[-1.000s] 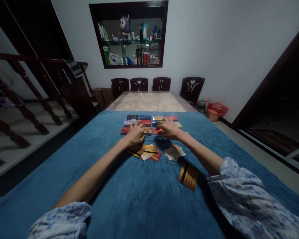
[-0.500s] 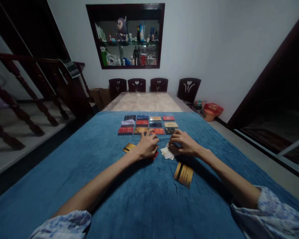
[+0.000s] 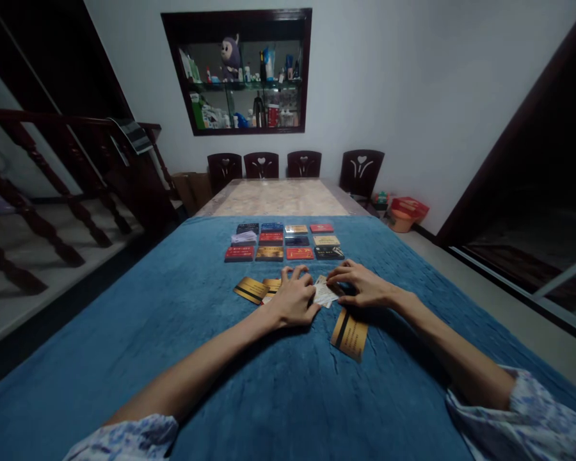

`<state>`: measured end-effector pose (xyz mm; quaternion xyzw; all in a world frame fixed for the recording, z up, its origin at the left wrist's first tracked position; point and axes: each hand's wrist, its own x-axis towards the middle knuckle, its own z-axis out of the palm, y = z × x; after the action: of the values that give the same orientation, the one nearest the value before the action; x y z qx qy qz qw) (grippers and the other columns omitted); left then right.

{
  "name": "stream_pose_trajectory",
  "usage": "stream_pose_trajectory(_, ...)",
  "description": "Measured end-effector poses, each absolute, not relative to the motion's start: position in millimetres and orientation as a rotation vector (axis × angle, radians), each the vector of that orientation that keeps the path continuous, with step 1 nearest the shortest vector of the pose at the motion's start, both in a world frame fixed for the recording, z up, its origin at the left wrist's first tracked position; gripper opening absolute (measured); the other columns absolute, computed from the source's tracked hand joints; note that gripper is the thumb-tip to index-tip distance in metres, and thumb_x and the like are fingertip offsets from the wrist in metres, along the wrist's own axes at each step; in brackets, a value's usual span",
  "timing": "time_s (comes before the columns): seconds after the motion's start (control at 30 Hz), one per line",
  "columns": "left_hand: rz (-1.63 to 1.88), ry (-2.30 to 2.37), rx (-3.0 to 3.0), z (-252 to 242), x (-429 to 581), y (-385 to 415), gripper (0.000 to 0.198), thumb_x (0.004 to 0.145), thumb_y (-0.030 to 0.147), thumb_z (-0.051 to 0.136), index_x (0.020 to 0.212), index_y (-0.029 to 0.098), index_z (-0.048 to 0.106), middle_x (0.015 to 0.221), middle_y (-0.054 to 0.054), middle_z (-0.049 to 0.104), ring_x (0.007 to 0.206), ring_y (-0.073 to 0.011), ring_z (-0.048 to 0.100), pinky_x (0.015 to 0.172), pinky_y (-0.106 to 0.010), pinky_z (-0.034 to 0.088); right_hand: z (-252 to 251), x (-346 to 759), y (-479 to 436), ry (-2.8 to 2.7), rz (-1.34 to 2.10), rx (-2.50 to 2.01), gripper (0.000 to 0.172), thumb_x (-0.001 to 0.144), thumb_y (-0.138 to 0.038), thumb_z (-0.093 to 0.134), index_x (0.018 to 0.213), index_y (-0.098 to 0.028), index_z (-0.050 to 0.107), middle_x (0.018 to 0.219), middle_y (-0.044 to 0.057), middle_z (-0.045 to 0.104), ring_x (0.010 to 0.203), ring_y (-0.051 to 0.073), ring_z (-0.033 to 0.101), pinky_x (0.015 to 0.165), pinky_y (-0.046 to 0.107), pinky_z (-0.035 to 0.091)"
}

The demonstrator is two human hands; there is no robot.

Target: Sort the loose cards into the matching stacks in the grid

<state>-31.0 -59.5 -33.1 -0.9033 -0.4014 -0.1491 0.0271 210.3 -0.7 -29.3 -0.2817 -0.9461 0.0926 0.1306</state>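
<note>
Wht cards [image 3: 324, 294] overlapping, fanned; lone blk-striped gold card [image 3: 350, 334] nr, askew.

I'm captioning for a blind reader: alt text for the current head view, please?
A person's left hand and right hand flank a loose pile of white cards on a blue cloth; black-striped gold cards lie nearby, with three rows of card stacks beyond.

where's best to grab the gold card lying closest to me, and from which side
Probably by its near edge, coming from your side: the gold card is thin and lies flat on the blue cloth, with that edge uncovered. The right hand and white cards crowd its far end. Sliding a fingertip under the edge and pinching should work.
</note>
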Motion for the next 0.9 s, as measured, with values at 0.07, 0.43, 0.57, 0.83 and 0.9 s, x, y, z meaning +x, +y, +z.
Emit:
stream_pose_trajectory(0.07, -0.48, -1.235, -2.79, -34.4, -31.5, -58.9, 0.021, 0.086, 0.036, 0.063, 0.091, 0.017, 0.071, 0.107, -0.011, 0.066, 0.127, -0.0346, 0.042, 0.101, -0.06, 0.029, -30.0, 211.3, -1.9, -2.74, 0.273, -0.788, 0.033, 0.08, -0.034, 0.072, 0.111, -0.021, 0.072, 0.119, 0.01, 0.069, 0.104, 0.027, 0.053, 0.093, 0.046, 0.043)
stream_pose_trajectory(0.43, -0.48, -0.913, -2.68, -44.0, -34.4, -53.2, 0.017, 0.089, 0.027, 0.057, 0.084, 0.015, 0.068, 0.091, -0.012, 0.069, 0.124, -0.033, 0.048, 0.101, -0.054, 0.031, -29.3, 213.2, -9.0, -2.733, 0.151, -0.708, 0.026, 0.091, -0.032, 0.061, 0.113, -0.023, 0.073, 0.113, 0.008, 0.073, 0.1, 0.025, 0.052, 0.088, 0.044, 0.044)
stream_pose_trajectory(0.57, -0.546, -0.874, -2.633, -44.5, -35.6, -51.7, 0.019, 0.092, 0.023, 0.053, 0.082, 0.015, 0.067, 0.088, -0.011, 0.069, 0.12, -0.0315, 0.052, 0.099, -0.053, 0.032, -27.2, 214.2, -10.4, -2.676, 0.113, -0.657, 0.023, 0.094, -0.032, 0.058, 0.109, -0.025, 0.074, 0.1, 0.008, 0.074, 0.099, 0.024, 0.055, 0.088, 0.043, 0.046)
stream_pose_trajectory(0.83, -0.693, -0.919, -2.545, -43.0, -38.3, -47.0, 0.022, 0.096, 0.013, 0.043, 0.094, 0.016, 0.065, 0.089, -0.008, 0.07, 0.109, -0.0255, 0.056, 0.099, -0.049, 0.033, -34.6, 210.3, -7.8, -2.411, -0.143, -0.64, 0.027, 0.099, -0.03, 0.05, 0.097, -0.021, 0.075, 0.083, 0.009, 0.072, 0.083, 0.021, 0.06, 0.072, 0.035, 0.051)
stream_pose_trajectory(0.9, -0.711, -0.962, -2.536, -42.7, -38.0, -45.5, 0.024, 0.096, 0.011, 0.042, 0.101, 0.016, 0.065, 0.09, -0.008, 0.07, 0.107, -0.0253, 0.057, 0.099, -0.05, 0.033, -38.4, 208.5, -6.6, -2.36, -0.189, -0.641, 0.026, 0.099, -0.028, 0.049, 0.098, -0.021, 0.074, 0.082, 0.008, 0.072, 0.082, 0.021, 0.059, 0.072, 0.035, 0.05)
